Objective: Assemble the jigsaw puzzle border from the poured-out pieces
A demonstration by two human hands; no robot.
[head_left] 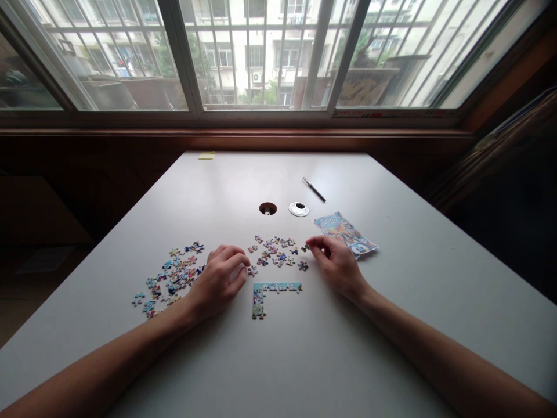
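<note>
My right hand (337, 264) pinches a small jigsaw piece (306, 247) between thumb and fingertips, at the right edge of a small scatter of loose pieces (276, 252). My left hand (221, 277) rests on the white table (418, 278) with fingers curled loosely, beside a larger spread of loose pieces (172, 278); nothing shows in it. Between the hands lies a joined L-shaped corner of puzzle (265, 293), mostly light blue.
A colourful printed puzzle packet (346, 234) lies just beyond my right hand. Farther back are a round cable hole (267, 208), its white cap (299, 209), a pen (314, 189) and yellow sticky notes (206, 155). A barred window runs behind the table.
</note>
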